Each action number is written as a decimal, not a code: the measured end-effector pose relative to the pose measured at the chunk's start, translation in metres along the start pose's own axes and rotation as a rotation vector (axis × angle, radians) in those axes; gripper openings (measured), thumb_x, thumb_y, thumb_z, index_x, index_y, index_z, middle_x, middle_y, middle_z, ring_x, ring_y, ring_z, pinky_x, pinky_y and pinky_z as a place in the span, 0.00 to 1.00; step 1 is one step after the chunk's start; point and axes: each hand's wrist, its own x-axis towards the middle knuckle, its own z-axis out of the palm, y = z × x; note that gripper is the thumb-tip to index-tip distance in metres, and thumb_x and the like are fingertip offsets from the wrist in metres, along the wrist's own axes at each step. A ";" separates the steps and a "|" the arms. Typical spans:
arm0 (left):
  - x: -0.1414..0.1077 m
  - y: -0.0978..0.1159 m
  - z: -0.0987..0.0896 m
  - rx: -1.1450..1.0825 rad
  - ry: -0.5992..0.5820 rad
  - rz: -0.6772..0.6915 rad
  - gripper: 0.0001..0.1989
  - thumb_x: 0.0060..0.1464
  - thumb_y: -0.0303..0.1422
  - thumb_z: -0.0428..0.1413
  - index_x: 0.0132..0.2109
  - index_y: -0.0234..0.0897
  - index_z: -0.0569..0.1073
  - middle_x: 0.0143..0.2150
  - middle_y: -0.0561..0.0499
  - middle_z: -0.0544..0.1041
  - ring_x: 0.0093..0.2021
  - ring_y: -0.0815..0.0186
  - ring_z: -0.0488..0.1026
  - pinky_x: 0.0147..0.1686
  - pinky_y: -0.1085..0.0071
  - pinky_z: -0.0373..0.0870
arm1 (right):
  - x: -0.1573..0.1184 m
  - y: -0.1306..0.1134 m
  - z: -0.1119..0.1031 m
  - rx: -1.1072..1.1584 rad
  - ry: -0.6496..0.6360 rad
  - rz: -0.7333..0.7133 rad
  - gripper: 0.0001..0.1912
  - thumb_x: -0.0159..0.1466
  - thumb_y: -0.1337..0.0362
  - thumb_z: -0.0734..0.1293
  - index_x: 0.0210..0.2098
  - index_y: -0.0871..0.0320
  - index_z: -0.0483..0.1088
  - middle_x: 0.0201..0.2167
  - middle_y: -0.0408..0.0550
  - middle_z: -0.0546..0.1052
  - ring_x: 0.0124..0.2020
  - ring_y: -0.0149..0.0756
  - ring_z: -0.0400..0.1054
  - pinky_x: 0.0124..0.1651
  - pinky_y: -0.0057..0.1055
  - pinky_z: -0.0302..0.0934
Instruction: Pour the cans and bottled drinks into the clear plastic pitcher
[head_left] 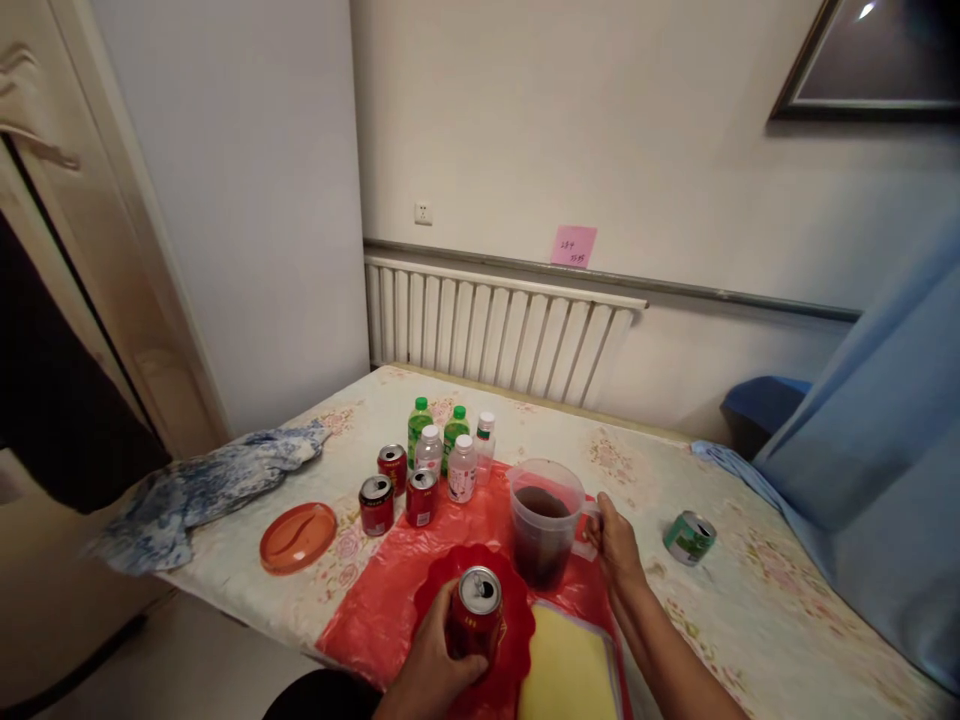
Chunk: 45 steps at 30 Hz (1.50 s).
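My left hand [442, 645] is wrapped round a red drink can [480, 615] with an opened top, held over a red scalloped plate [517, 640]. My right hand [613, 535] grips the handle of a clear plastic measuring jug [544, 530], which is partly filled with dark brown liquid. The jug appears to stand on a red plastic sheet [375, 610], just behind the plate. Beside the plate, nearer to me on the right, lies a folded yellow cloth [568, 665].
Several red cans [376, 505] and capped bottles [463, 470] stand together left of the jug. An orange-red lid [298, 537] lies farther left, near a blue patterned cloth [225, 490]. A green can [690, 538] sits at the right on the floral tablecloth [637, 460].
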 end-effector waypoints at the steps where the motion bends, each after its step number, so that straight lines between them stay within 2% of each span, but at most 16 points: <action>1: 0.000 -0.003 -0.001 -0.007 0.012 -0.003 0.42 0.34 0.22 0.59 0.62 0.36 0.64 0.63 0.41 0.72 0.65 0.47 0.67 0.66 0.52 0.62 | 0.002 -0.001 0.001 0.005 -0.007 0.012 0.32 0.59 0.34 0.59 0.12 0.51 0.56 0.09 0.36 0.58 0.14 0.30 0.53 0.22 0.30 0.52; 7: 0.006 -0.011 -0.001 -0.065 0.014 0.007 0.42 0.33 0.24 0.58 0.61 0.34 0.63 0.62 0.39 0.72 0.64 0.48 0.67 0.66 0.53 0.61 | 0.005 -0.019 -0.004 0.003 -0.025 0.038 0.31 0.60 0.37 0.60 0.13 0.52 0.57 0.09 0.36 0.58 0.15 0.29 0.51 0.23 0.30 0.49; 16: 0.006 0.003 0.003 -0.014 0.007 0.019 0.41 0.32 0.26 0.59 0.59 0.33 0.63 0.62 0.37 0.72 0.64 0.46 0.67 0.66 0.50 0.59 | -0.004 -0.065 -0.022 -0.054 -0.077 0.017 0.31 0.60 0.38 0.61 0.12 0.52 0.58 0.09 0.37 0.60 0.14 0.30 0.52 0.24 0.32 0.48; 22: 0.002 0.010 0.005 0.017 -0.001 0.067 0.40 0.34 0.24 0.58 0.60 0.35 0.64 0.61 0.40 0.73 0.63 0.48 0.68 0.65 0.51 0.61 | -0.015 -0.087 -0.039 -0.151 -0.153 -0.006 0.31 0.59 0.38 0.62 0.12 0.53 0.59 0.10 0.38 0.60 0.15 0.30 0.51 0.25 0.33 0.48; 30: -0.004 0.017 0.003 0.019 -0.044 0.070 0.40 0.35 0.24 0.59 0.61 0.35 0.63 0.63 0.38 0.70 0.65 0.48 0.65 0.67 0.53 0.59 | -0.037 -0.104 -0.057 -0.312 -0.235 0.013 0.32 0.61 0.37 0.59 0.12 0.53 0.59 0.11 0.40 0.62 0.17 0.31 0.52 0.26 0.33 0.46; 38: -0.006 0.019 0.004 0.013 -0.079 0.113 0.41 0.36 0.23 0.59 0.62 0.35 0.63 0.63 0.39 0.70 0.65 0.49 0.65 0.67 0.52 0.58 | -0.056 -0.124 -0.064 -0.553 -0.282 -0.046 0.30 0.62 0.41 0.54 0.12 0.52 0.56 0.12 0.42 0.61 0.18 0.33 0.52 0.28 0.33 0.48; 42: -0.005 0.015 0.005 0.002 -0.093 0.132 0.41 0.36 0.22 0.59 0.62 0.35 0.63 0.64 0.41 0.70 0.66 0.49 0.64 0.67 0.54 0.58 | -0.059 -0.128 -0.068 -0.586 -0.335 -0.078 0.29 0.63 0.42 0.53 0.12 0.52 0.57 0.13 0.43 0.62 0.19 0.33 0.54 0.28 0.33 0.50; 45: -0.005 0.012 0.007 -0.014 -0.105 0.138 0.42 0.36 0.22 0.59 0.63 0.35 0.63 0.65 0.41 0.69 0.66 0.49 0.63 0.68 0.54 0.58 | -0.061 -0.128 -0.072 -0.562 -0.360 -0.023 0.30 0.64 0.42 0.54 0.13 0.52 0.57 0.13 0.42 0.61 0.19 0.33 0.53 0.28 0.33 0.49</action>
